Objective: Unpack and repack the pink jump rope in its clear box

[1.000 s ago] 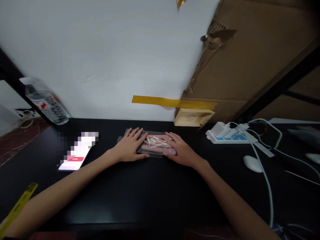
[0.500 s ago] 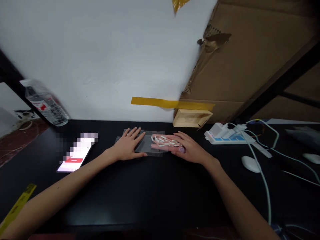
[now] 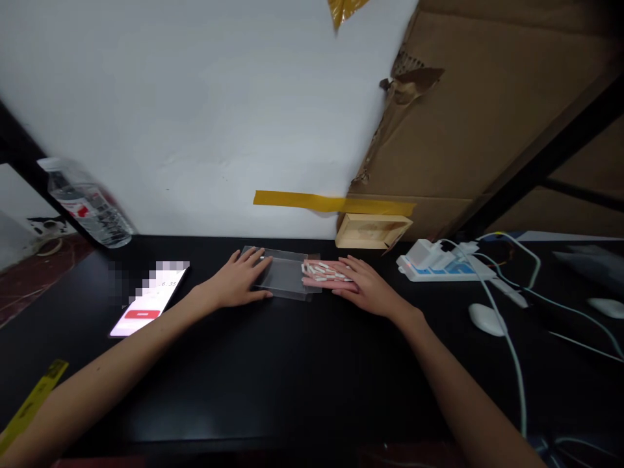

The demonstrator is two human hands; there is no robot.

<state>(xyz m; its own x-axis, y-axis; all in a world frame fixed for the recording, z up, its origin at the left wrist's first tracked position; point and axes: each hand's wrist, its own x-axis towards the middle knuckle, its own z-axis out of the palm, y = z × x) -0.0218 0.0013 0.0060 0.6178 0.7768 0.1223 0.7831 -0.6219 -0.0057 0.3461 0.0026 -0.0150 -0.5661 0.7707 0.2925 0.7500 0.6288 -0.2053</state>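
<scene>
My left hand (image 3: 237, 279) lies with its fingers spread over the left end of a clear plastic sleeve or box (image 3: 283, 276) on the black table. A pink object with several small white pieces (image 3: 324, 271) on it lies at the right end of the clear plastic. Over the right part of the pink object rests my right hand (image 3: 368, 286), its fingers pointing left and curved onto it; they hide that end. Whether the left tip of the pink object is inside the plastic is hard to tell.
Behind my right hand an open pale box (image 3: 373, 231) leans on the wall. A lit phone (image 3: 151, 302) and a bottle (image 3: 92, 208) are at left. At right are a power strip (image 3: 439, 263), cables and a white mouse (image 3: 486, 320).
My left hand and the clear plastic have moved a little left. Less of the pink object overlaps the plastic. My right hand now covers the round purple spot at its right end.
</scene>
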